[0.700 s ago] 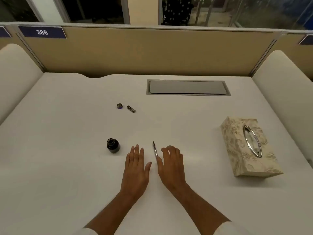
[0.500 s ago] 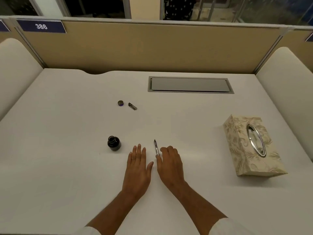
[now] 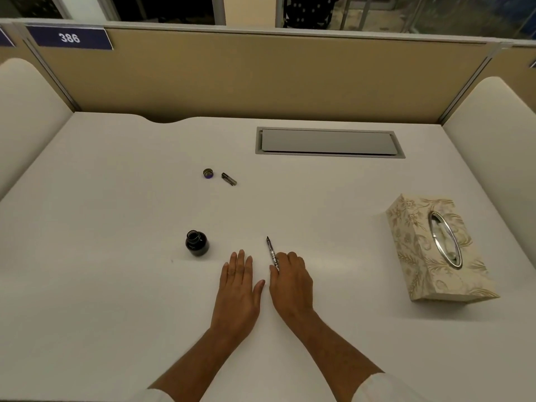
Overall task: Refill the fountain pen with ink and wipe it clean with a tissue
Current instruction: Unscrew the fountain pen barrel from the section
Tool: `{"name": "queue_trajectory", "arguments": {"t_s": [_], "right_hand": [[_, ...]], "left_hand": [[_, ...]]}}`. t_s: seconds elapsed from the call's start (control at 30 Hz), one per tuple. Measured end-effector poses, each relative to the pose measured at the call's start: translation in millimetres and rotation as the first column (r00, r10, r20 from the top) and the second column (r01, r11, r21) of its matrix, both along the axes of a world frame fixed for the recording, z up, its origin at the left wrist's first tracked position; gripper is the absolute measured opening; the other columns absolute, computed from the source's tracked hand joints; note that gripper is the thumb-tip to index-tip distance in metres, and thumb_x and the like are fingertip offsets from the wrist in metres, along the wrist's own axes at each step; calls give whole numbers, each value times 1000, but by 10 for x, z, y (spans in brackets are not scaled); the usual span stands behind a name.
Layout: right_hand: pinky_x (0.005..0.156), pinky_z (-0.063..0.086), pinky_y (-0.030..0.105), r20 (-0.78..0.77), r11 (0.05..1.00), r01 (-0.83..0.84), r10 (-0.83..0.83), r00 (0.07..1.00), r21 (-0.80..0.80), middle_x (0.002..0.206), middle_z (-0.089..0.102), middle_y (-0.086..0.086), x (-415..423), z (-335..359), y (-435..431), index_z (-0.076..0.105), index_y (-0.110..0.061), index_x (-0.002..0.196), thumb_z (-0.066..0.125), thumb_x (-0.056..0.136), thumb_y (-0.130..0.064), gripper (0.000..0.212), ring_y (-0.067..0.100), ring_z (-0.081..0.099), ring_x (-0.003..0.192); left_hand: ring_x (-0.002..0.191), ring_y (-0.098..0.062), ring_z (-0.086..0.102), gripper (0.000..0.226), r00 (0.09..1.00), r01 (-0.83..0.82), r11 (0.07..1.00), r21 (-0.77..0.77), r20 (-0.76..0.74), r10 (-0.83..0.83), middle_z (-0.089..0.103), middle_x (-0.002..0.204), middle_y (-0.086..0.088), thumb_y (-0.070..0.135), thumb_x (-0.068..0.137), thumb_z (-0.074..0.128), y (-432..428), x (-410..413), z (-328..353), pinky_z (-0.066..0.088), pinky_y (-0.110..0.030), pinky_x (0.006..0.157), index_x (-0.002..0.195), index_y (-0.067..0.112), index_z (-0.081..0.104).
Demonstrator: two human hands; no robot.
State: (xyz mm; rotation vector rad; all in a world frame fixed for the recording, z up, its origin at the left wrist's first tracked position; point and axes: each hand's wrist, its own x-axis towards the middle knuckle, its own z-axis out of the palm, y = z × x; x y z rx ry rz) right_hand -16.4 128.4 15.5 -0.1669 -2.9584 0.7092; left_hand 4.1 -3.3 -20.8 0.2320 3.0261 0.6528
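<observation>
Where the curled fingers of the right hand (image 3: 291, 282) come down on the white desk (image 3: 116, 285), lying flat there: the pen (image 3: 272, 252), thin, dark and silvery, uncapped, nib end pointing away from the person and slightly left. Back end of the pen touching the forefinger side of that hand; impossible to tell whether pinched between thumb and finger or merely lying against them. Just left of the pen, and apart from it, the left hand (image 3: 239, 288), palm down on the desk, fingers straight and close together, holding nothing. Farther left of the pen, about level with its nib, a small dark ink bottle (image 3: 197, 242), upright, mouth uncovered. Well beyond the pen and a little left, two small pieces lying near each other without touching: a round bottle cap (image 3: 208, 173) with a purple edge and, closer to the pen, a short dark pen cap (image 3: 229, 179) on its side. Well to the right of the pen, a cream tissue box (image 3: 435, 248) with a leafy pattern and a shiny oval opening on top. Far beyond the pen and somewhat right, a grey rectangular cover (image 3: 329, 141) set into the desk, then a tan partition (image 3: 261, 76), with a blue sign (image 3: 69, 38) reading 386 far off to the pen's left. Nearer than the pen, at the bottom edge, bare forearms running into white sleeves (image 3: 377, 387).
</observation>
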Motion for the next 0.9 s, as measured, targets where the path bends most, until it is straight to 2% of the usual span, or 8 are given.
{"name": "queue_trajectory", "arguments": {"t_s": [0.2,0.3,0.47,0.6,0.67,0.73,0.8,0.9], "right_hand": [[57,51,35,-13,996,87,-87,996,17,81,67,8,-14,38,-63,72,-7,88,72,88,-9,2,24,62,72],[53,53,35,-68,998,55,-52,996,43,74,66,8,-11,21,-56,72,-7,82,78,80,-5,7,23,62,65],[53,56,35,-167,1000,9,-4,986,30,77,67,7,6,-9,33,73,-6,88,77,81,-4,9,22,62,64],[54,58,33,-247,999,-50,44,968,-19,81,66,7,40,24,66,73,-5,95,72,89,-4,6,19,62,63],[53,56,31,-279,995,-84,68,958,-45,82,65,6,54,72,86,72,-5,97,69,91,-3,7,18,61,63],[52,56,31,-292,991,-118,94,952,-64,84,64,6,72,125,109,71,-5,100,67,92,-3,8,18,60,63],[52,56,32,-294,986,-140,108,950,-92,86,63,6,97,171,131,70,-4,102,67,93,-2,10,18,60,65],[54,55,32,-282,971,-162,108,953,-178,90,61,4,139,260,161,69,-6,106,64,96,-4,12,16,58,68]], "left_hand": [[157,-20,-7,66,1000,10,1000,17,6,-10,4,171,-7,41,109,34,-9,-10,-30,-14,-28,125,161,10,8],[156,-19,-10,65,1000,11,1000,27,3,-12,2,170,-6,41,109,33,-8,-14,-23,-17,-26,124,160,12,4],[156,-11,-7,59,999,-30,992,122,-38,34,8,170,-1,36,110,35,29,-88,87,-16,-21,124,161,13,17],[154,-5,5,52,997,-80,953,292,9,81,25,167,1,30,111,36,135,-175,265,0,-22,125,159,14,31],[148,5,20,46,988,-150,889,433,89,124,40,157,13,31,110,38,216,-205,423,12,-17,122,155,19,41],[124,24,43,30,976,-211,763,611,166,137,58,133,27,29,110,42,290,-240,596,31,-5,107,136,33,56],[97,16,62,23,952,-303,598,742,264,155,75,103,13,26,109,46,347,-292,724,46,-10,87,107,36,68],[102,-1,73,20,875,-482,330,812,464,136,81,105,4,30,106,54,372,-359,883,53,-18,89,108,27,74]]}}
